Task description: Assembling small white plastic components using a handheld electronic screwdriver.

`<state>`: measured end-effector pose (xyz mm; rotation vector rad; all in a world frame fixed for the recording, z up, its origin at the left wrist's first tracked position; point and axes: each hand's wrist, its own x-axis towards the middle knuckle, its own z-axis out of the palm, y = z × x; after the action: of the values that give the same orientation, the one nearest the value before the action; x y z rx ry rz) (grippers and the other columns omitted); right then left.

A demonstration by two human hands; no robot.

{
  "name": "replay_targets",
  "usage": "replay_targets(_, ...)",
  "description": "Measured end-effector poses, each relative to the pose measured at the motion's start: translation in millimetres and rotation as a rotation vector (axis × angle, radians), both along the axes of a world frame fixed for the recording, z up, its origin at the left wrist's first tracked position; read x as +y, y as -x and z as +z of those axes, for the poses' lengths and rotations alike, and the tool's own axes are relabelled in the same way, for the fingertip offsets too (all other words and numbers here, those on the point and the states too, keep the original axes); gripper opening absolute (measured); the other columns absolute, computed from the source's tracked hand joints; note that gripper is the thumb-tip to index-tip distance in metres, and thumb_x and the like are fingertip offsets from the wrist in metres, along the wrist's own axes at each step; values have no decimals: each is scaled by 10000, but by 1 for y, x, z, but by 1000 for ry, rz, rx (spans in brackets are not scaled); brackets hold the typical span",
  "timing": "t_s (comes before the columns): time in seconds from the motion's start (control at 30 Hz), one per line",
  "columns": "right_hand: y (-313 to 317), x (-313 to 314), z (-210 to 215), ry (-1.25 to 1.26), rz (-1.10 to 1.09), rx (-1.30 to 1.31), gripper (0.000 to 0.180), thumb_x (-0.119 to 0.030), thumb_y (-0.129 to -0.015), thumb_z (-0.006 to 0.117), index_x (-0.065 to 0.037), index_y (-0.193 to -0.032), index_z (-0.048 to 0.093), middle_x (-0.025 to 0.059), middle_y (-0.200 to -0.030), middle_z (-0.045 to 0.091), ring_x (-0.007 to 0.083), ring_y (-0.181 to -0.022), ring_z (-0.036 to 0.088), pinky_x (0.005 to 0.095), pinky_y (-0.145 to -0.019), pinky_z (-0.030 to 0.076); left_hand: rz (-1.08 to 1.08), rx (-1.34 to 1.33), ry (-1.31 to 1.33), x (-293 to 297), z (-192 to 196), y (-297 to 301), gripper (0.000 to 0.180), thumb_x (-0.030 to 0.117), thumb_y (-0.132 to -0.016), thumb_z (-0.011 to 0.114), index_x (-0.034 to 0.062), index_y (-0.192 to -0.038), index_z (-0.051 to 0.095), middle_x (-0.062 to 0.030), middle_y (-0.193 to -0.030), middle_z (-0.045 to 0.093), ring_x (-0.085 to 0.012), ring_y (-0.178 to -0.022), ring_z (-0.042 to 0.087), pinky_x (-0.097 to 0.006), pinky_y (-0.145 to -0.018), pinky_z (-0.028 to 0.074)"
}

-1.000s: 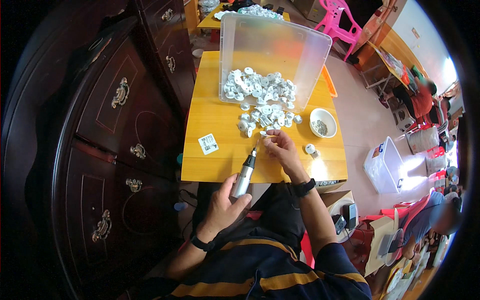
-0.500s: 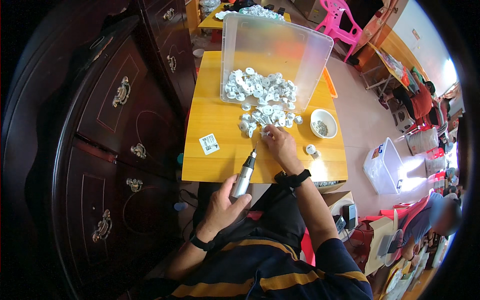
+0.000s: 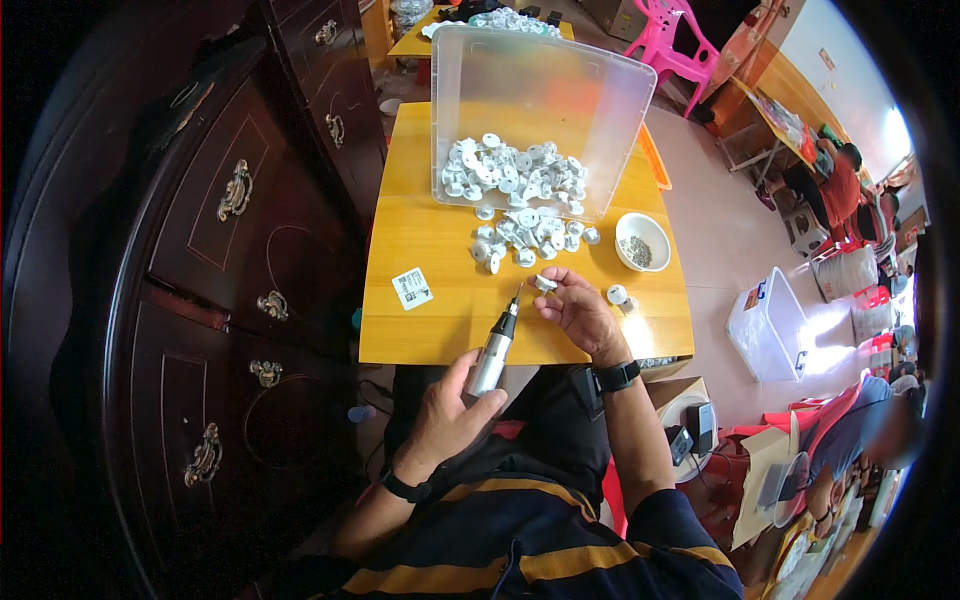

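I've left hand (image 3: 443,418) round driver (image 3: 489,369), right hand (image 3: 588,318) pinching white part (image 3: 545,284); if it twists, bit (image 3: 518,294) could jab fingertips (image 3: 566,276).

Head-worn fisheye view, from above, facing down, table (image 3: 420,335) close below

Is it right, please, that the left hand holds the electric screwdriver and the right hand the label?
Not quite: in the head view the right hand holds a white part, not the label; the left hand does hold the electric screwdriver.
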<state>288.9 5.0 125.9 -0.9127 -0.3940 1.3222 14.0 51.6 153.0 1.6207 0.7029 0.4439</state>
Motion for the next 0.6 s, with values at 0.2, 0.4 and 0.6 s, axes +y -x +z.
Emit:
replay_targets(0.2, 4, -1, -5, 105, -139, -199, 239, -31, -970, 576, -59, -1207, 576, 76, -1186, 642, 141, -924, 658, 260, -842, 545, -7, -2, 17, -3, 4, -2, 604, 280, -875, 702, -34, -1342, 484, -268, -1112, 667, -364, -1045, 682, -394, -866, 529)
replay_targets(0.4, 7, 1, -10, 110, -176, -567, 177, -30, -937, 636, -44, -1113, 625, 8, -1056, 660, 99, -923, 624, 246, -874, 499, -27, 2, -21, -3, 3, -2, 603, 299, -885, 693, -25, -1346, 480, -261, -1091, 672, -371, -1028, 683, -398, -862, 531)
replay_targets(0.6, 10, 2, -4, 94, -309, -1040, 137, -50, -913, 652, -32, -1046, 625, -1, -984, 656, 97, -814, 594, 244, -768, 488, -45, -60, -59, -4, -5, -3, 596, 201, -904, 716, -22, -1391, 456, -57, -929, 624, -81, -682, 571, -244, -628, 486)
